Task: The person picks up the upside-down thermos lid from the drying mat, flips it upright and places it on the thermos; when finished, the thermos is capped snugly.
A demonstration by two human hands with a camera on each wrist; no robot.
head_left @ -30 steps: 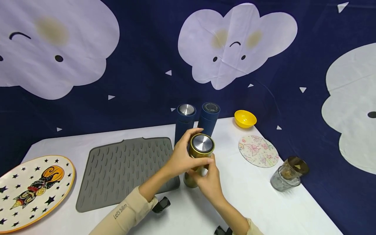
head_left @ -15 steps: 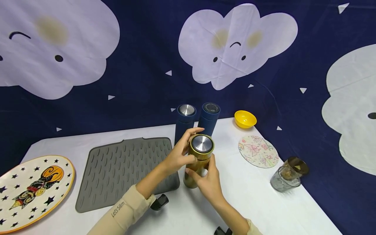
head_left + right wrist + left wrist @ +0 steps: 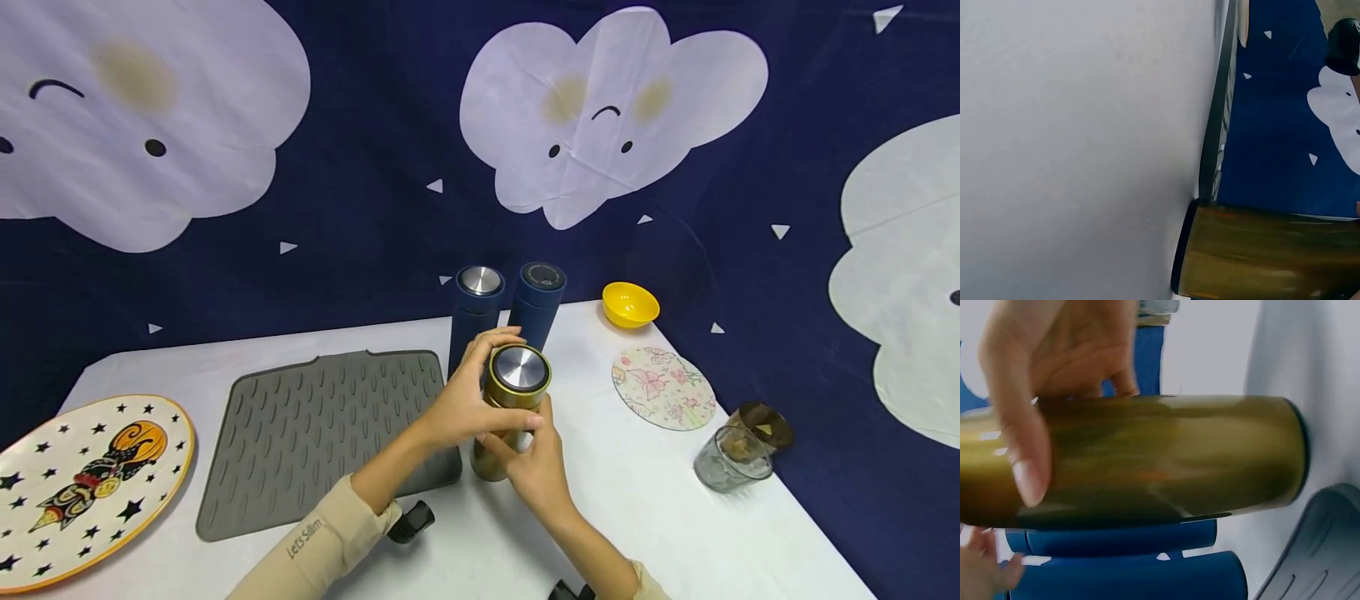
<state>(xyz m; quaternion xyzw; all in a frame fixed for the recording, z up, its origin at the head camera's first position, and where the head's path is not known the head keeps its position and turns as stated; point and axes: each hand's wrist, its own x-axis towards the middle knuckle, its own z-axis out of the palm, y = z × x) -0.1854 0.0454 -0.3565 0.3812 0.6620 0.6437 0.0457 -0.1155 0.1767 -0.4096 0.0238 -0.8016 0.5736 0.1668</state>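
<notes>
A gold thermos (image 3: 493, 460) with a silver-topped lid (image 3: 521, 368) stands upright on the white table in the head view. My left hand (image 3: 459, 404) grips it just below the lid, fingers round the back and thumb across the front. Lower down, my right hand (image 3: 538, 471) holds the body from the right side, and the two hands overlap in this view. The left wrist view shows the right hand (image 3: 1072, 369) with its thumb pressed along the gold thermos (image 3: 1166, 462); left-hand fingers (image 3: 997, 569) show at the lower left. The base of the gold thermos (image 3: 1260, 253) meets the table in the right wrist view.
Two blue thermoses (image 3: 474, 321) (image 3: 537, 304) stand right behind. A grey ridged mat (image 3: 330, 433) and a star-patterned plate (image 3: 71, 450) lie left. To the right are a yellow bowl (image 3: 630, 305), a round floral mat (image 3: 663, 388) and glass cups (image 3: 731, 458) near the table edge.
The left thumb drew back to the left half a second ago and now reaches across the thermos front again. The thermos and right hand stay in place.
</notes>
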